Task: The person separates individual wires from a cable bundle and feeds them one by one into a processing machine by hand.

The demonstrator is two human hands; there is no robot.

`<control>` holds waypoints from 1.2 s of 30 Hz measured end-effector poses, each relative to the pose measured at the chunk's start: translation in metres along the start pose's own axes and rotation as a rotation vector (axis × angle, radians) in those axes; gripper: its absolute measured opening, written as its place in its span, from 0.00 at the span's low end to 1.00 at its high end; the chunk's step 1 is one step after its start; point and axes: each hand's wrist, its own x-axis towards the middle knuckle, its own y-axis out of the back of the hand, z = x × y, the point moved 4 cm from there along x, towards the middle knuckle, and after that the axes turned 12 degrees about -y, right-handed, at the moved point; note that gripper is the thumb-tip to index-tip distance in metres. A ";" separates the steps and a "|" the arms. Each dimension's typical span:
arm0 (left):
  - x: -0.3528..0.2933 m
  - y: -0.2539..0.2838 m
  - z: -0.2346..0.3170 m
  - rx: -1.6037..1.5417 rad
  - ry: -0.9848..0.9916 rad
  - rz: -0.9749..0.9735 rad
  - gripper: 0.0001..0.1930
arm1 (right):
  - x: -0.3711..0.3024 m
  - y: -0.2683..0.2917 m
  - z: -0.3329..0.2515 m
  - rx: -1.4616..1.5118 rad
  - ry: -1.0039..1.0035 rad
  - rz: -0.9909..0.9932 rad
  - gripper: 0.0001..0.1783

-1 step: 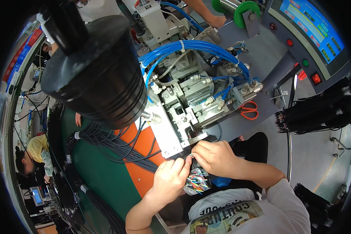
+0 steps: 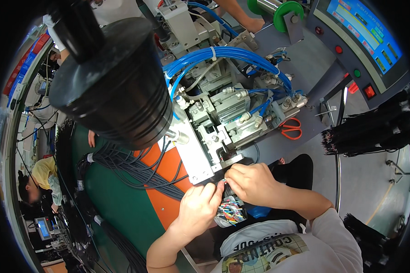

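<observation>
My left hand (image 2: 199,204) is closed in a pinch, with its thumb and forefinger meeting my right hand (image 2: 250,183) just in front of the machine's metal plate (image 2: 192,159). The right fingers are pinched too. Between both sets of fingertips shows a tiny pale bit of thin wires (image 2: 223,180); its exact form is too small to make out. Black cables (image 2: 155,184) run from the left towards my left hand and pass behind it. Below the fingertips sits a container of short, many-coloured wire scraps (image 2: 231,211).
Blue air hoses (image 2: 232,51) arch over the machine. Red-handled scissors (image 2: 290,128) lie to its right. A large black lamp-like housing (image 2: 114,86) hangs at upper left. A screen (image 2: 366,34) stands far right, above hanging black cables (image 2: 369,127). Another person (image 2: 45,179) works at far left.
</observation>
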 end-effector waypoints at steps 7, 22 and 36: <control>-0.015 -0.005 -0.006 -0.137 0.145 0.181 0.20 | -0.003 -0.013 0.025 0.371 -0.238 -0.127 0.06; -0.033 -0.001 -0.003 0.011 0.238 0.211 0.25 | -0.019 0.008 -0.021 0.458 0.042 -0.335 0.16; -0.031 0.006 -0.002 -0.302 0.091 0.455 0.14 | -0.021 -0.012 -0.007 0.692 -0.207 -0.125 0.09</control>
